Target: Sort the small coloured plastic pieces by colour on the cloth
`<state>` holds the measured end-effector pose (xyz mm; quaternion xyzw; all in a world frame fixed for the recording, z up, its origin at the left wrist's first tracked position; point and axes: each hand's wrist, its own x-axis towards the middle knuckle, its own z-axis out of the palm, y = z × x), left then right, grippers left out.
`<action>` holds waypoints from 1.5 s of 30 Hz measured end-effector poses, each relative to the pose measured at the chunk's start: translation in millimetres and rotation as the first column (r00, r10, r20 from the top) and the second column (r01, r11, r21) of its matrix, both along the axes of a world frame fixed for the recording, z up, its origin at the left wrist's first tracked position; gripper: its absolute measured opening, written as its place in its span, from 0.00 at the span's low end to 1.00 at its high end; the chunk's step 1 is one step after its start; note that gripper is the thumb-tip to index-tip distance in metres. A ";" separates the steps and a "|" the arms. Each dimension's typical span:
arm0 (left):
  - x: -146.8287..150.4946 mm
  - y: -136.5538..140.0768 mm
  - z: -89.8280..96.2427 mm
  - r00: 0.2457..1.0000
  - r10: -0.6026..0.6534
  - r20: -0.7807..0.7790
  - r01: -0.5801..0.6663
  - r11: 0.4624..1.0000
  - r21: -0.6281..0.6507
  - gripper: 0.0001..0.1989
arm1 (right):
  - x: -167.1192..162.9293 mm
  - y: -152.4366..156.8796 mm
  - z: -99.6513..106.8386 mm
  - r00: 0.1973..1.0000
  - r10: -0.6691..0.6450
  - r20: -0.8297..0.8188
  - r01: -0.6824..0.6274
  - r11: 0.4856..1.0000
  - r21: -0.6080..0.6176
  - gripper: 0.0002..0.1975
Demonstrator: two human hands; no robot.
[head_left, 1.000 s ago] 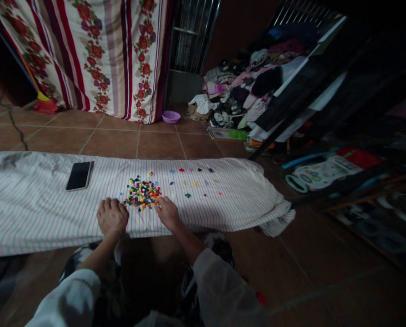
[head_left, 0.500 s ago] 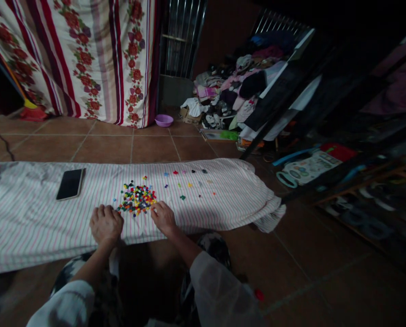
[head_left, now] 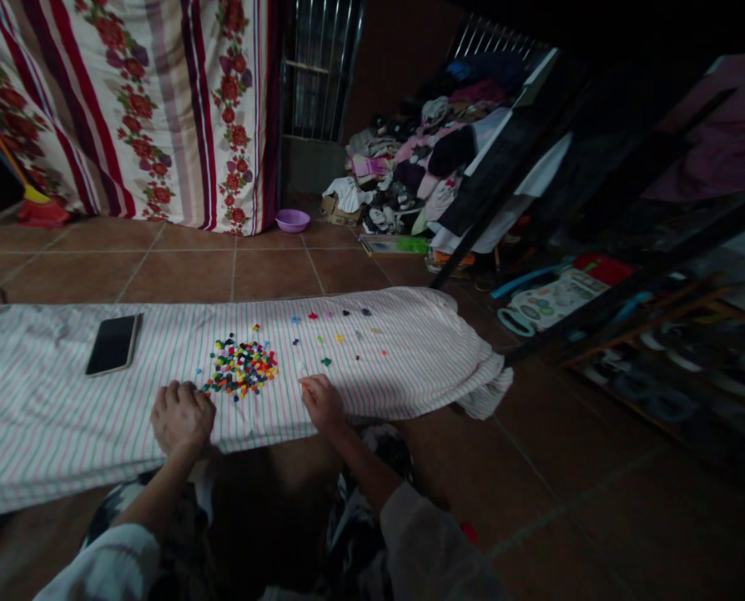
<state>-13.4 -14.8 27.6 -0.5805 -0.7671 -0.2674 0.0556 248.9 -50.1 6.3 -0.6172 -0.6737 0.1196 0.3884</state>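
A loose pile of tiny coloured plastic pieces (head_left: 244, 367) lies on the striped cloth (head_left: 410, 376). My left hand (head_left: 183, 416) rests palm down on the cloth at the pile's near left, with fingers lying loosely over it and nothing visibly held. To the right of the pile, my right hand (head_left: 322, 401) pinches a small orange piece (head_left: 303, 382) at its fingertips, low over the cloth. Beyond it sit small single-colour groups in rough rows, among them a green group (head_left: 326, 361), a red group (head_left: 313, 315) and a yellow group (head_left: 339, 337).
A dark-screened phone (head_left: 113, 345) lies on the cloth at left. Past the cloth's far edge are a tiled floor, a purple basin (head_left: 293, 220) and a flowered curtain (head_left: 178, 108). Heaped clothes (head_left: 422, 159) and a dark slanted post stand at the back right.
My right hand has moved from the pile's right edge further right, with the orange piece pinched in it. The left hand stays by the pile. The view has shifted slightly.
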 end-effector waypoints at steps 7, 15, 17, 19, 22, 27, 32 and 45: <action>-3.3 1.0 -5.7 0.999 -0.032 -0.009 0.032 0.999 0.033 0.19 | 93.1 -4.7 -1.3 0.934 -0.358 0.008 0.358 0.933 0.027 0.15; -2.5 0.4 0.5 0.996 -0.037 -0.077 0.035 0.999 -0.025 0.20 | 166.3 1.4 -7.6 0.839 -0.537 0.091 0.535 0.844 0.039 0.16; -1.4 0.3 2.6 0.997 -0.026 -0.072 0.024 0.999 -0.029 0.20 | 173.6 6.2 -9.0 0.830 -0.554 0.067 0.551 0.833 0.049 0.18; -0.8 0.5 3.5 0.998 -0.018 -0.067 0.016 0.999 -0.029 0.20 | 178.1 11.7 -9.5 0.814 -0.579 0.040 0.577 0.815 0.047 0.19; -1.0 0.4 3.0 0.997 -0.017 -0.071 0.015 0.999 -0.032 0.20 | 182.2 19.8 -8.9 0.803 -0.595 0.031 0.594 0.804 0.025 0.21; -1.1 -0.3 1.8 0.997 -0.027 -0.075 0.026 1.000 -0.018 0.20 | 187.3 30.5 -6.8 0.821 -0.562 0.103 0.565 0.825 -0.010 0.19; 0.6 0.4 2.0 0.998 -0.009 -0.064 0.008 1.000 -0.007 0.20 | 194.2 37.3 -6.0 0.833 -0.514 0.204 0.538 0.839 -0.084 0.16; -2.8 2.8 -1.4 0.999 -0.020 -0.043 0.018 0.999 -0.035 0.18 | 208.2 42.1 -4.6 0.867 -0.436 0.239 0.466 0.881 -0.085 0.12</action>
